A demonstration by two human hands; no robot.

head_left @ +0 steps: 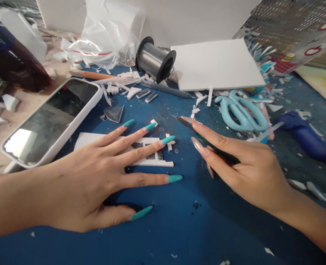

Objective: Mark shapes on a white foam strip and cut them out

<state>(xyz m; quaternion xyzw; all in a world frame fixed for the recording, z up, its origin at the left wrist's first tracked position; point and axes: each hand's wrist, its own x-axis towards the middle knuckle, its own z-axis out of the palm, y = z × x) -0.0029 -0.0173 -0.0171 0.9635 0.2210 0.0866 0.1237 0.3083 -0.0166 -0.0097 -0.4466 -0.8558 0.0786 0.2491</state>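
My left hand (96,171) lies flat with its fingers spread, palm down. Under its fingers is a white foam board piece (167,163) with cut-out openings; the palm hides part of it. My right hand (243,165) is closed around a craft knife (185,123) with a dark green handle. The knife's thin, pointed blade aims left and stays a short way from the left fingertips. A small white scrap (169,142) lies beside the index fingertip. Just beyond the left hand rests a small dark grey piece (114,114) with a pale edge.
A phone (51,123) lies at left, near a dark drink bottle (12,51). At the back are a spool (155,59), a white board (218,64) and a clear plastic bag (105,40). Light blue scissors (241,110) and a blue tool (306,136) lie at right among white scraps.
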